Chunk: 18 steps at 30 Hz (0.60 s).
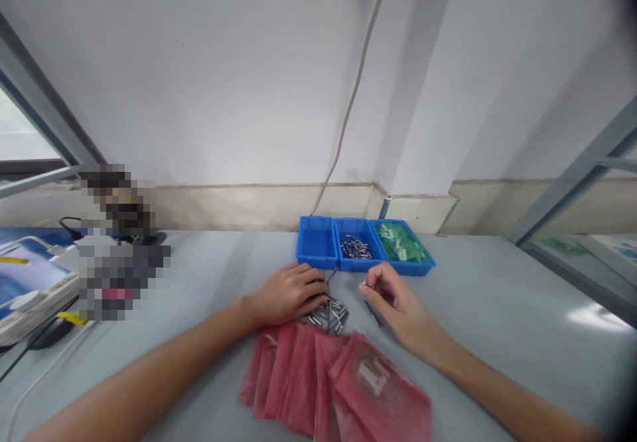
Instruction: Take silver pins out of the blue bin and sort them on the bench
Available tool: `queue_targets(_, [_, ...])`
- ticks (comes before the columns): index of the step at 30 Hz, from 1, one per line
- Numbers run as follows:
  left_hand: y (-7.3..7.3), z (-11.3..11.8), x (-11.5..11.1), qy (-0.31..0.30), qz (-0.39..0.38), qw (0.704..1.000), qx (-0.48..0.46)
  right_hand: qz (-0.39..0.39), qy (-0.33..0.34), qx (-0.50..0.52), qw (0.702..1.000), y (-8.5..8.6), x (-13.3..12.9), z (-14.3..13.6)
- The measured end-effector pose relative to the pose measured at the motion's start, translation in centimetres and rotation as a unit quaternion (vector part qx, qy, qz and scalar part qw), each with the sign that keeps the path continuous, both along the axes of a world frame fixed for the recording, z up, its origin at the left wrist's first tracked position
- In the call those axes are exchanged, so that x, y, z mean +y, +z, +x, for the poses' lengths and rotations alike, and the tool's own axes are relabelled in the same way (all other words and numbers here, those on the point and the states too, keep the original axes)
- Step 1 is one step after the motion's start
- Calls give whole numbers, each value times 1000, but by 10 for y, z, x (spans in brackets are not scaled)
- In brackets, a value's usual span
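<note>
A small pile of shiny metal pins lies on the table between my hands. My left hand rests palm down at the pile's left edge, its fingers stretched over some pins and partly covering them. To the right, my right hand has its thumb and index finger pinched together. A tiny bright tip shows at that pinch, but most of what it holds is hidden. Just below those fingers is a dark thin pin; whether it touches the hand I cannot tell. Several red plastic bags overlap in front of the pile.
Behind my hands stand three joined blue bins: a left bin with nothing visible inside, a middle bin of metal parts, and a right bin of green packets. A power strip and cables lie at left.
</note>
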<state>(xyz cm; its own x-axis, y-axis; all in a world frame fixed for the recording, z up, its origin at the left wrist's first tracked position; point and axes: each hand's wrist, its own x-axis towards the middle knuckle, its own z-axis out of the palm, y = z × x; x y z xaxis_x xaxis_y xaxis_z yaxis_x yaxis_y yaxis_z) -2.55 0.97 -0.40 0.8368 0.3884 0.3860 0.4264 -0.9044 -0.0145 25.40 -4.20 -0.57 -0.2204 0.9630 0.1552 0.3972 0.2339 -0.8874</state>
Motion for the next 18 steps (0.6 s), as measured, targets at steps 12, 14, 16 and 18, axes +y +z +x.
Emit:
queue_targets(12, [0, 0, 0, -4, 3, 1000, -2, -4, 2, -9, 1000, 1, 0, -1])
queue_targets(14, [0, 0, 0, -4, 3, 1000, -2, 0, 2, -11, 1000, 2, 0, -1])
queue_targets(16, [0, 0, 0, -2, 3, 1000, -1, 4, 4, -14, 1000, 2, 0, -2])
queue_targets(18, [0, 0, 1, -2, 2, 1000, -1, 6, 5, -19, 1000, 3, 0, -2])
